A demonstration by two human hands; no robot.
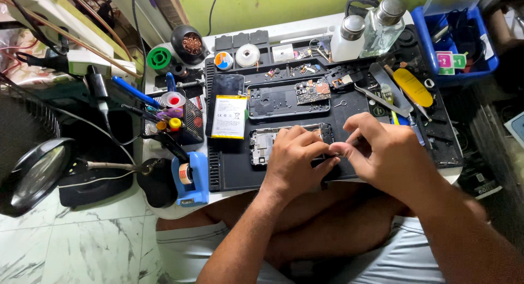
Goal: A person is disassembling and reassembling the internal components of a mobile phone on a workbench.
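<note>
My left hand (297, 156) rests on an opened phone frame (263, 144) lying on the black work mat (234, 172), its fingers curled over the frame's right half. My right hand (376, 147) meets it from the right, fingertips pinched together against the left fingers at the frame's right end; what they pinch is too small to tell. Behind the frame lies a second phone shell (273, 103) with a small circuit board (313, 91) on it. A white phone battery (229, 117) and a dark phone panel (227, 84) lie to the left.
Two clear bottles (368, 30) stand at the back. Tweezers and a yellow pry tool (412, 86) lie on the right. A blue bin (456, 44) sits far right. A tool holder (174, 112), blue stand (191, 177) and magnifier lamp (35, 175) are on the left.
</note>
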